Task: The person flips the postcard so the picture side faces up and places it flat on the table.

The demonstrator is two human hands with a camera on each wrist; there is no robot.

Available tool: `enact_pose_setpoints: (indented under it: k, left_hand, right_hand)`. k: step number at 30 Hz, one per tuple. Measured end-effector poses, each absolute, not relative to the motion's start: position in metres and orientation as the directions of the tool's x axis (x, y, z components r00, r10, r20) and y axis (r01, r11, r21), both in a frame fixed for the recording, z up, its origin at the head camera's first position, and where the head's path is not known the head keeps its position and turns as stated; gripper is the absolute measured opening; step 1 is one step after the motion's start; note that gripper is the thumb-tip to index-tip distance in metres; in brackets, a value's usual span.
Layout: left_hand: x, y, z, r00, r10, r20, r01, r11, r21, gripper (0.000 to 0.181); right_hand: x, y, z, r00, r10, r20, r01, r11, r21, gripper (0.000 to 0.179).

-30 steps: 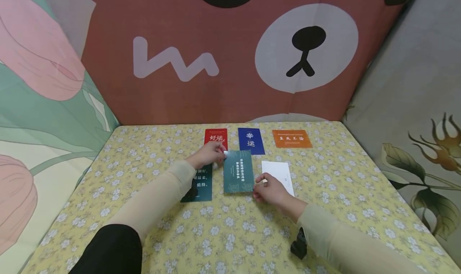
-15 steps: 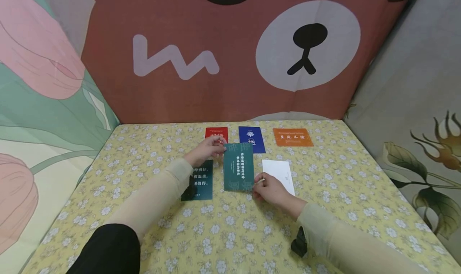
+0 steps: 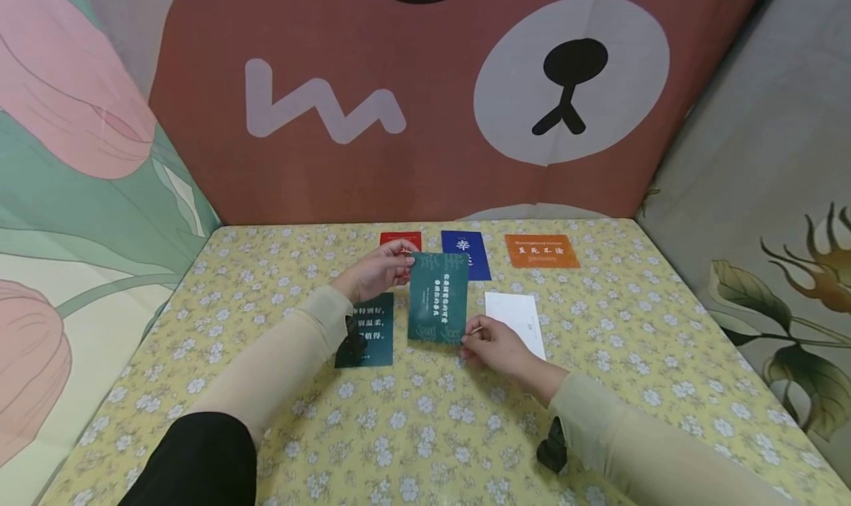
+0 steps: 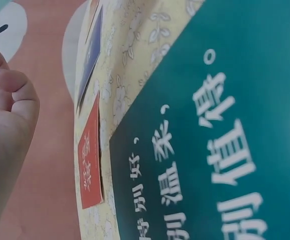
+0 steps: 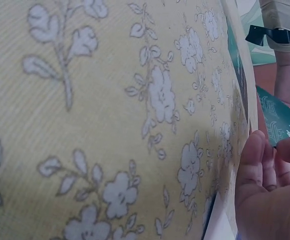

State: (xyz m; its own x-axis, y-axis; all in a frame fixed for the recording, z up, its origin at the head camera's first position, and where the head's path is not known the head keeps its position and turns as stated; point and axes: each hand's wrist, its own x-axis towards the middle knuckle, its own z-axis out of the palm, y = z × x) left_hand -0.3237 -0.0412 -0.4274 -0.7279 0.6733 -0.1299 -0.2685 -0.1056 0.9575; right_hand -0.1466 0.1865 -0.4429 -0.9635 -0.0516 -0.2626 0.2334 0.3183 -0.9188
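Both hands hold a green card (image 3: 437, 298) with white lettering, raised over the table and tilted up. My left hand (image 3: 379, 271) pinches its upper left corner, while my right hand (image 3: 500, 349) pinches the lower right corner between thumb and fingers. In the right wrist view the green card (image 5: 280, 116) rises past the right hand's fingertips. Beneath my left wrist lies a dark teal card (image 3: 372, 343) with several lines of white text. A white card (image 3: 515, 320) lies beside my right hand, partly covered by it. The left wrist view shows my left hand (image 4: 9, 100) at its left edge.
Along the back of the table (image 3: 266, 373) lie a red card (image 3: 399, 237), a blue card (image 3: 465, 249) and an orange card (image 3: 541, 251). My left hand partly hides the red one. A bear-print cloth (image 3: 425, 173) rises behind; printed cloths stand at both sides.
The green card has risen and tilted more upright, and now overlaps the blue card in the head view. My left hand has lifted with it; my right hand has shifted slightly up and left.
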Motion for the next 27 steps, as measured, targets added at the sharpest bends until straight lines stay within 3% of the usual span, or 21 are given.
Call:
enact_pose_setpoints:
  k: [13, 23, 27]
  left_hand:
    - [-0.324, -0.041, -0.428, -0.694, 0.704, -0.149, -0.284, -0.078, 0.956, 0.026]
    - [-0.326, -0.057, -0.43, -0.549, 0.801, -0.238, -0.27, 0.099, 0.958, 0.036]
    - [-0.326, -0.056, -0.433, -0.56, 0.788, -0.255, -0.258, 0.127, 0.958, 0.035]
  right_hand:
    - [-0.148, 0.189, -0.448, -0.951, -0.027, -0.308, 0.291, 0.255, -0.922, 0.005]
    - [-0.157, 0.205, -0.44, -0.956, 0.126, -0.264, 0.286, 0.215, -0.934, 0.017]
    - [-0.157, 0.206, -0.441, -0.95, 0.105, -0.294, 0.31, 0.217, -0.926, 0.017]
